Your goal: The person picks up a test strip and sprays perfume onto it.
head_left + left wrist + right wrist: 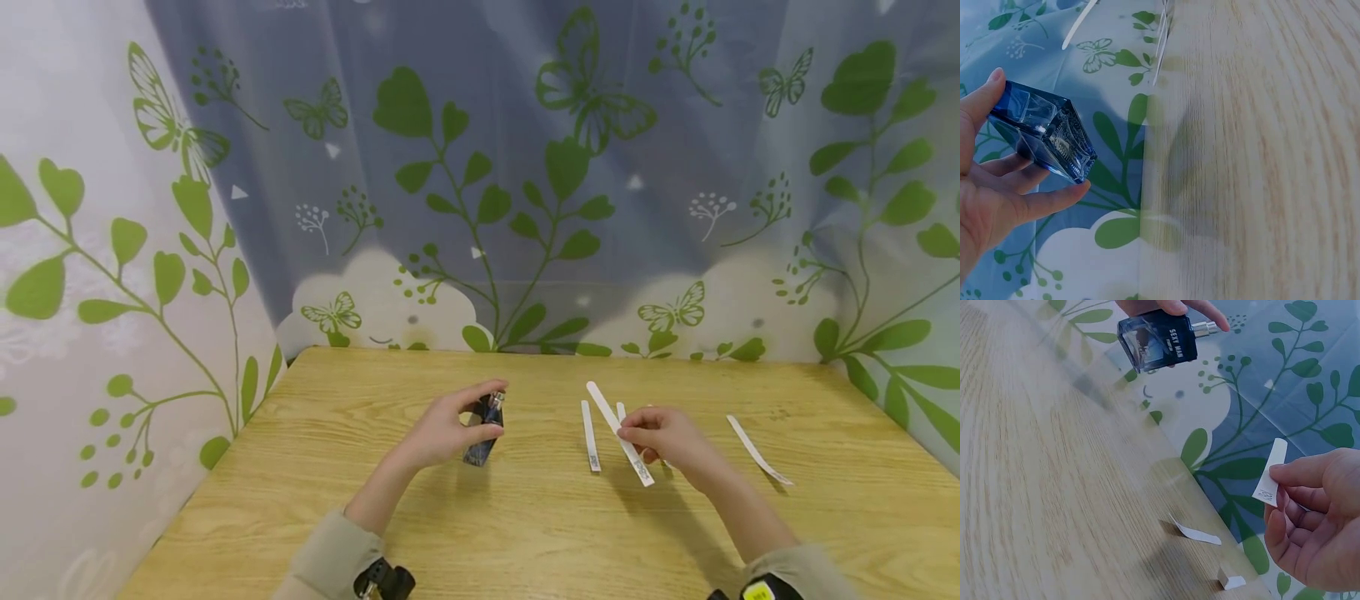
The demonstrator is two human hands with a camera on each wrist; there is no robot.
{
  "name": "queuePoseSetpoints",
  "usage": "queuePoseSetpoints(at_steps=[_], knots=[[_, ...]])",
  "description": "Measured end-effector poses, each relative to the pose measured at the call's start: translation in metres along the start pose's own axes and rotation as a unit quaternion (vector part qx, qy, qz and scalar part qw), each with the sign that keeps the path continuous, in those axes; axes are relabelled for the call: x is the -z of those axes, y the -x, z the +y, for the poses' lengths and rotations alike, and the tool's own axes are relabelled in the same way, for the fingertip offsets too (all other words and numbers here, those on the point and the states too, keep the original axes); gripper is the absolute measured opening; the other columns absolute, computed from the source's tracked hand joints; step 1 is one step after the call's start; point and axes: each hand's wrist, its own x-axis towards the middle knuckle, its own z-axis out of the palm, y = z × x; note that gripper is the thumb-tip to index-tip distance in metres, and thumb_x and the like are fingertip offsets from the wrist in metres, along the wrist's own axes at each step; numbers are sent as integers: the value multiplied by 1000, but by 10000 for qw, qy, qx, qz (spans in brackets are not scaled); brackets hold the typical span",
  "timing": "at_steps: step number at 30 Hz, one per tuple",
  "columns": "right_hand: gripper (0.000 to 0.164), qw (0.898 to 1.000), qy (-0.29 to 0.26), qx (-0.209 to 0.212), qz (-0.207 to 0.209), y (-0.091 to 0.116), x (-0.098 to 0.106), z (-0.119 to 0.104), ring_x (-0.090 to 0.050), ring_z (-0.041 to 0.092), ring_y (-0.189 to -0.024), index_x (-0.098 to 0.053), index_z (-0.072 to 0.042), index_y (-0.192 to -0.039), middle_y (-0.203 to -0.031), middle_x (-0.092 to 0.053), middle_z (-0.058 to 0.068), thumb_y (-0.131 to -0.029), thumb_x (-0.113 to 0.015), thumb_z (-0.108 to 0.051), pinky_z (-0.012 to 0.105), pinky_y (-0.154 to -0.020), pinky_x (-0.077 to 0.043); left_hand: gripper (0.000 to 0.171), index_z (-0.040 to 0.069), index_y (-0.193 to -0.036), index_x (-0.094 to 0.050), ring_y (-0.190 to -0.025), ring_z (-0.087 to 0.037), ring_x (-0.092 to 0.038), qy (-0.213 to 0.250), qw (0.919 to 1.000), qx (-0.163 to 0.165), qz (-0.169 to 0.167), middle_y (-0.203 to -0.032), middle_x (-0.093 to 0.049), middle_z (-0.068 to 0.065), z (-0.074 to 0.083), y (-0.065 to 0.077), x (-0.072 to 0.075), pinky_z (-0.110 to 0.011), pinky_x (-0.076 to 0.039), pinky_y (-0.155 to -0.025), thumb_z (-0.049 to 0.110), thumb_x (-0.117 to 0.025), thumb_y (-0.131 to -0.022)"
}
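Your left hand [447,426] grips the dark bottle [480,452] above the table [525,533], forefinger [486,387] at its sprayer [1204,329]. Right of the bottle, your right hand [675,440] pinches a white strip [604,407]. You seem to be readying a spray; next likely calls for aligning strip and sprayer.

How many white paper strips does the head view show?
4: held strip in the right hand, left strip on the table, rear strip partly behind that hand, far-right strip. More may be hidden.
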Motion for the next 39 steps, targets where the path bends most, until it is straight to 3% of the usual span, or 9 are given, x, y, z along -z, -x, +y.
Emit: queuePoseSetpoints(at_steps=[4,15,32,39], knots=[[26,9999,-22,71,-83,0,-7,-2,-51,15,-69,-62,7,-101,-76,-56,2,-90,-62,-16,30,-60,-50,58,19,-139,-45,-124,-25,-43,-10,9999,165,28,-139,-45,-3,1,0,-1,-45,-38,-97,27,-67,-87],[24,9986,-442,75,-290,1,-19,-9,-48,13,-61,-61,8,-99,-72,-55,2,-88,-64,-13,28,-57,-47,55,20,-137,-47,-117,-28,-49,-152,9996,227,26,-136,-48,-4,2,-2,-3,-44,-44,-87,32,-66,-87],[25,9971,-418,256,-574,-1,-34,-25,-52,13,-61,-63,6,-98,-73,-61,3,-87,-66,-16,28,-56,-48,54,17,-137,-48,-120,-27,-47,-275,9996,91,-38,-137,-48,-4,6,-6,-3,-47,-40,-95,28,-66,-87],[23,9962,-458,356,-646,0,-38,-29,-47,12,-57,-63,7,-98,-68,-58,2,-87,-65,-12,30,-54,-47,54,14,-136,-49,-114,-25,-51,-252,9997,54,-56,-135,-49,-4,3,-5,-5,-46,-43,-90,28,-66,-87]])
